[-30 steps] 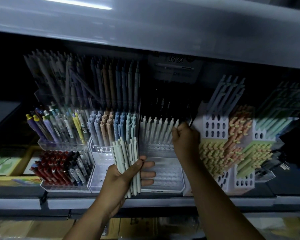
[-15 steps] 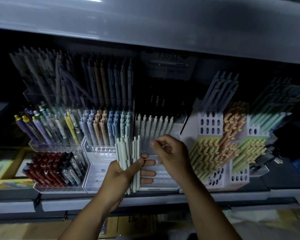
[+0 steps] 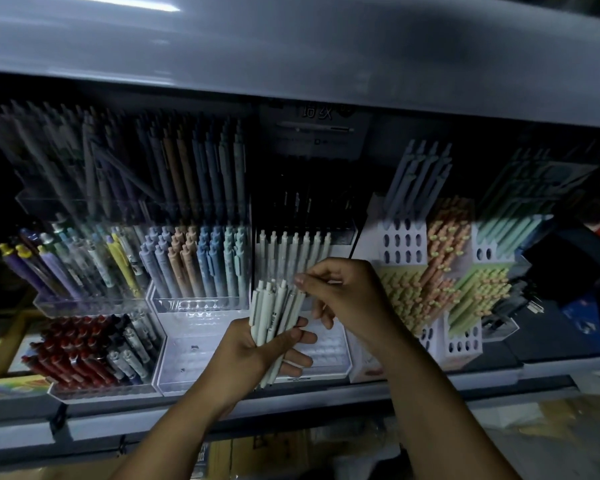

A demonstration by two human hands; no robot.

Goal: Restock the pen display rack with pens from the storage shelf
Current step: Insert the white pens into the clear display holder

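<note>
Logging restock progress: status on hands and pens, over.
Left hand grips pale pen bundle. Right hand pinches one pen from it. Rack tray front rows unfilled. Nothing blocking.

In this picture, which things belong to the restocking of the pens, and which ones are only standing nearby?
Belong to the job: bundle of pale pens in the left hand; right hand pinching at its top; clear rack with a row of the same pale pens.
Only nearby: red pens; pastel pens; orange and green pens in white holders.
</note>
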